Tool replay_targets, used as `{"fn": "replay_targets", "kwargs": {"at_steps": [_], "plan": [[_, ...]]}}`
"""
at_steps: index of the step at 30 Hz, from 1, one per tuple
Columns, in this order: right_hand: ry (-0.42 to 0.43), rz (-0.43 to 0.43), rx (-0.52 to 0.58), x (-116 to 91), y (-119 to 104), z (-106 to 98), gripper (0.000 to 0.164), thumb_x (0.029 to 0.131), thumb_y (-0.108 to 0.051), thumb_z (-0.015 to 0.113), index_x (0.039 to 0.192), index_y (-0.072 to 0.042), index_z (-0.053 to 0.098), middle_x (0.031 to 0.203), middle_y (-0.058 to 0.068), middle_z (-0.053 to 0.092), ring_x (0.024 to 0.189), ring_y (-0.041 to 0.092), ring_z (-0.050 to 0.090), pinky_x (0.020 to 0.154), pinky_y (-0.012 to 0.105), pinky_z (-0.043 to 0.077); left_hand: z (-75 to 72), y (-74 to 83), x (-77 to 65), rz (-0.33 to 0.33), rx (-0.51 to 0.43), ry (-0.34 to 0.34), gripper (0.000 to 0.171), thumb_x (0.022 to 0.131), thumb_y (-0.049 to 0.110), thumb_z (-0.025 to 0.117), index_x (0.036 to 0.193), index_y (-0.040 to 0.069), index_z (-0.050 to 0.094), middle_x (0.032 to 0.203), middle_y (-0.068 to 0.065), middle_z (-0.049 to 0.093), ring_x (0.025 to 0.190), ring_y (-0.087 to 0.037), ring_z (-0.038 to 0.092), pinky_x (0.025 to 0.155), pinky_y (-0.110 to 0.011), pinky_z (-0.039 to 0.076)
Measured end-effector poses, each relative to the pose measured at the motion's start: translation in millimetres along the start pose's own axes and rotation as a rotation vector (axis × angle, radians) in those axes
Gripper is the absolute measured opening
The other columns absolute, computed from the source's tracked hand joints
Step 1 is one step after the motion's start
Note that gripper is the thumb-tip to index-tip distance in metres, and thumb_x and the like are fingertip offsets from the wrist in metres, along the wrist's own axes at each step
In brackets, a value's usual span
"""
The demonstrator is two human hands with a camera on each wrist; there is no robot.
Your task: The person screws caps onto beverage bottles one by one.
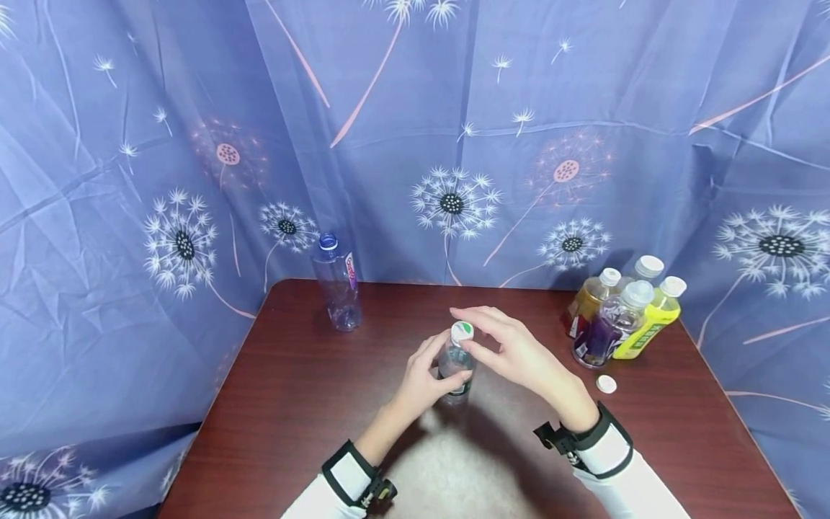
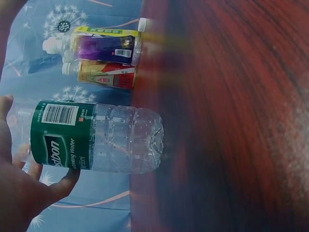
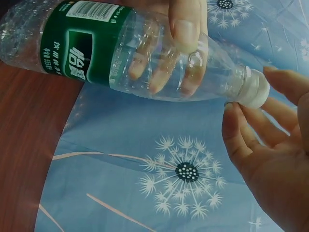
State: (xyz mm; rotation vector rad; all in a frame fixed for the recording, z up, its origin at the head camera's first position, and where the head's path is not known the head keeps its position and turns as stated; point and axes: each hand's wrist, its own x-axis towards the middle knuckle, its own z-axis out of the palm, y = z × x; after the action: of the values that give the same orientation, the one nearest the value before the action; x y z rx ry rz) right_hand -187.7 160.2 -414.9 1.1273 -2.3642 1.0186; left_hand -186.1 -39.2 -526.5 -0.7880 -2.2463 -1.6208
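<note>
A clear plastic water bottle [image 1: 456,360] with a green label [image 2: 63,134] stands upright at the middle of the table. My left hand [image 1: 423,377] grips it around the upper body, thumb in front and fingers behind. In the right wrist view those fingers show through the clear plastic. A white cap [image 3: 256,89] with a green mark on top sits on the bottle's neck. My right hand [image 1: 512,348] holds this cap between thumb and fingertips, with the thumb at one side and the fingers at the other.
An uncapped bluish bottle [image 1: 336,285] stands at the table's back left. At the back right several capped bottles cluster, among them a purple one [image 1: 608,328] and a yellow one [image 1: 651,321]. A loose white cap [image 1: 606,383] lies before them. A blue curtain [image 1: 389,180] hangs behind.
</note>
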Motion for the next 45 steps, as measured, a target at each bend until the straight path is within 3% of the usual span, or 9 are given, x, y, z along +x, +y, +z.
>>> {"fn": "replay_targets", "kwargs": {"at_steps": [3, 8, 20, 27, 34, 41, 45], "plan": [[0.001, -0.008, 0.007, 1, 2, 1, 0.045, 0.09, -0.001, 0.079, 0.133, -0.003, 0.068, 0.126, 0.008, 0.068, 0.111, 0.021, 0.064, 0.085, 0.031, 0.058, 0.0, -0.2, 0.5, 0.018, 0.017, 0.005, 0.073, 0.085, 0.018, 0.086, 0.15, 0.012, 0.054, 0.128, -0.012, 0.067, 0.111, -0.024, 0.064, 0.082, -0.036, 0.063], [0.023, -0.01, 0.014, 2, 4, 5, 0.036, 0.089, -0.003, 0.081, 0.124, -0.005, 0.072, 0.121, 0.007, 0.067, 0.106, 0.02, 0.063, 0.076, 0.02, 0.051, 0.5, 0.6, 0.4, 0.005, 0.006, 0.001, 0.072, 0.085, 0.017, 0.087, 0.149, 0.011, 0.055, 0.129, -0.012, 0.067, 0.112, -0.025, 0.064, 0.083, -0.034, 0.063], [0.042, -0.002, 0.051, 1, 6, 8, 0.037, 0.089, 0.001, 0.079, 0.124, -0.007, 0.073, 0.122, 0.006, 0.067, 0.113, 0.022, 0.064, 0.092, 0.021, 0.05, 0.7, 0.5, 1.9, 0.005, -0.009, 0.001, 0.072, 0.085, 0.015, 0.087, 0.149, 0.013, 0.055, 0.13, -0.012, 0.067, 0.113, -0.027, 0.064, 0.083, -0.038, 0.063], [0.046, 0.07, 0.054, 0, 5, 10, 0.039, 0.088, -0.008, 0.084, 0.125, -0.01, 0.072, 0.12, 0.004, 0.065, 0.103, 0.016, 0.06, 0.069, 0.025, 0.054, 0.3, 0.2, 0.3, 0.0, -0.009, -0.007, 0.072, 0.086, 0.016, 0.087, 0.15, 0.013, 0.055, 0.131, -0.011, 0.066, 0.113, -0.025, 0.064, 0.084, -0.035, 0.062], [0.018, 0.065, 0.073, -3, 6, 8, 0.042, 0.091, -0.002, 0.077, 0.132, -0.009, 0.069, 0.127, 0.004, 0.069, 0.116, 0.02, 0.065, 0.095, 0.026, 0.053, 0.1, -0.4, 0.1, -0.003, -0.015, -0.009, 0.071, 0.086, 0.016, 0.087, 0.15, 0.011, 0.055, 0.131, -0.013, 0.066, 0.114, -0.025, 0.064, 0.085, -0.036, 0.063], [0.056, 0.077, 0.096, -1, 7, 12, 0.039, 0.089, -0.004, 0.08, 0.126, -0.009, 0.071, 0.116, 0.002, 0.069, 0.095, 0.013, 0.062, 0.069, 0.031, 0.057, 0.2, -1.6, 0.8, 0.008, -0.002, 0.0, 0.073, 0.084, 0.015, 0.088, 0.149, 0.012, 0.055, 0.131, -0.011, 0.067, 0.113, -0.024, 0.064, 0.083, -0.035, 0.062], [0.036, 0.062, 0.1, -3, 8, 10, 0.041, 0.09, -0.002, 0.079, 0.13, -0.008, 0.071, 0.12, 0.005, 0.071, 0.104, 0.017, 0.066, 0.08, 0.025, 0.057, 1.0, 0.1, 1.1, 0.0, -0.015, 0.004, 0.073, 0.083, 0.013, 0.089, 0.149, 0.01, 0.056, 0.132, -0.013, 0.066, 0.115, -0.028, 0.064, 0.083, -0.04, 0.063]]}}
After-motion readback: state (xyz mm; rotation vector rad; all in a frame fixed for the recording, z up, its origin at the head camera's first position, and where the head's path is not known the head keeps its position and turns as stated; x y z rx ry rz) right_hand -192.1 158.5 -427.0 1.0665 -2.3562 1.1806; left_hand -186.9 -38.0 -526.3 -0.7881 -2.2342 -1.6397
